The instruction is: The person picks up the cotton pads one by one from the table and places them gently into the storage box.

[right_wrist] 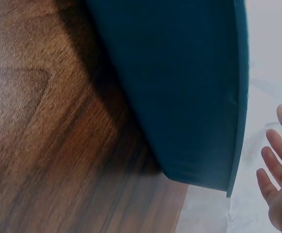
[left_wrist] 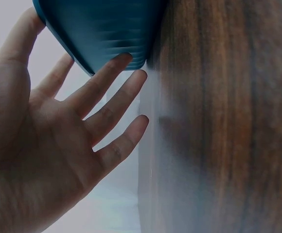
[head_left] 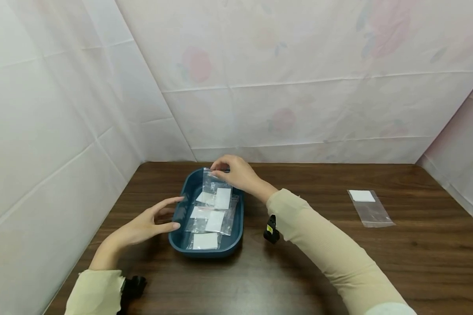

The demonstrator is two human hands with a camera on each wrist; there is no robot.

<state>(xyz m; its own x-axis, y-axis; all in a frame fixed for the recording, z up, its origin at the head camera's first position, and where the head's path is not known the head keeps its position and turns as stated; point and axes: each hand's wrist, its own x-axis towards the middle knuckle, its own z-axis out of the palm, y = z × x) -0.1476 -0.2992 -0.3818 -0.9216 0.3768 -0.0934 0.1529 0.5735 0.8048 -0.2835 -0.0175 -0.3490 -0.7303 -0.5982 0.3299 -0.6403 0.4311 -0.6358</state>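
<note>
A blue plastic bin (head_left: 238,232) holds several small clear zip bags with white pieces inside. The uppermost zip bag (head_left: 222,199) lies toward the bin's far end, its top edge near the far rim. Over that rim is my right hand (head_left: 236,173), fingertips right at the bag's top; in the right wrist view its fingers (right_wrist: 275,167) are spread apart with no bag showing between them. My left hand (head_left: 142,225) is beside the bin's left wall, thumb and fingers apart. In the left wrist view, the left fingers (left_wrist: 114,114) are spread, with fingertips at the bin's side.
Another clear bag (head_left: 372,212) with a white piece (head_left: 361,196) lies on the dark wooden table (head_left: 437,262) at the right. White floral curtains (head_left: 299,87) hang behind and at both sides. Small black wrist devices (head_left: 272,229) are on both sleeves.
</note>
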